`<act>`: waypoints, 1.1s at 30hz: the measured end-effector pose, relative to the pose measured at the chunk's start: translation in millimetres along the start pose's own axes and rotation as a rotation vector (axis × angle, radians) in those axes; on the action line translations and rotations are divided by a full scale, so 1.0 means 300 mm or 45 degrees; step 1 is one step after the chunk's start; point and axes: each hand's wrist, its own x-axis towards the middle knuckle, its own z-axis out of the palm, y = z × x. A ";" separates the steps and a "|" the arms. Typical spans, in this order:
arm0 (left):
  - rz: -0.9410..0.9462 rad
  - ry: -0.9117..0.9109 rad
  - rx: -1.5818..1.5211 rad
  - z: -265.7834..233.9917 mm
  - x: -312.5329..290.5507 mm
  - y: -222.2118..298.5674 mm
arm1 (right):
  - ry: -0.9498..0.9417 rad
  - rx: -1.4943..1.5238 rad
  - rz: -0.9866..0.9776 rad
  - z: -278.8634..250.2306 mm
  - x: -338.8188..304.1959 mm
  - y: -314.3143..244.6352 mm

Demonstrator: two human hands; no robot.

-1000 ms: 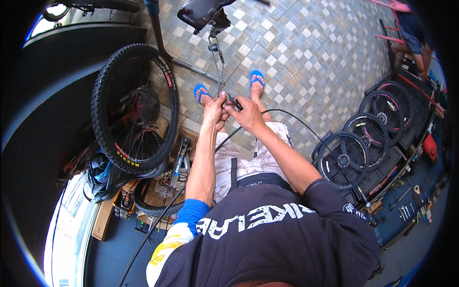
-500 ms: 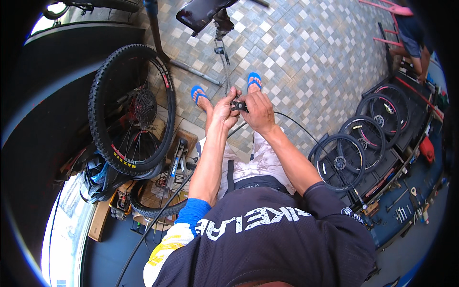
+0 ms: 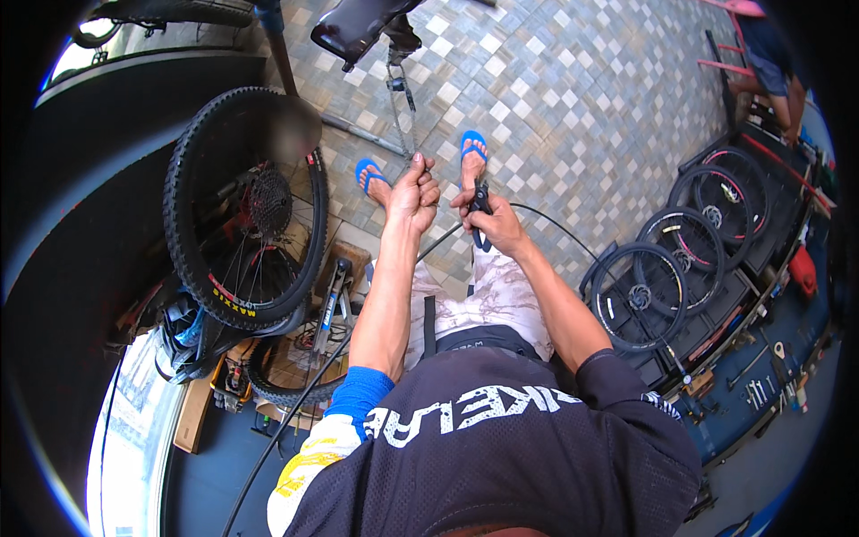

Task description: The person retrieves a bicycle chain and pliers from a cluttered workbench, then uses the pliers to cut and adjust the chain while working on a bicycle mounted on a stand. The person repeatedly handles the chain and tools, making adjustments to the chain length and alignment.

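My left hand (image 3: 413, 195) is closed, its thumb and fingers pinching the lower end of a bicycle chain (image 3: 412, 125). The chain runs up to the dark, glossy bike frame (image 3: 358, 31) at the top of the view. To the right, at about the same height, my right hand (image 3: 497, 224) is wrapped round a small black hand tool (image 3: 481, 199). The tool's narrow head points away from me and its lower part shows below the fingers; its exact kind is unclear. Tool and chain are apart.
A bike wheel with a cassette (image 3: 268, 201) stands at left, by a metal stand leg (image 3: 362, 132). A black hose (image 3: 555, 228) crosses behind my right hand. Several wheels (image 3: 640, 300) lean at right, near hand tools (image 3: 761, 389) on a bench. Another person (image 3: 771, 76) is at the far right.
My hands have separated. The right hand has drawn the black tool away from the chain, to the right and nearer me; the left hand still pinches the chain, slightly further left.
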 end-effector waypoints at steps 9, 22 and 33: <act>0.077 0.031 -0.039 0.008 0.009 -0.013 | 0.377 -1.231 -0.817 0.124 0.028 0.030; 0.056 0.030 0.005 0.042 -0.018 -0.030 | 0.405 -1.679 -0.978 0.167 0.041 -0.054; 0.108 0.267 0.022 0.056 -0.017 -0.041 | 0.758 -1.507 -0.768 0.081 0.074 -0.118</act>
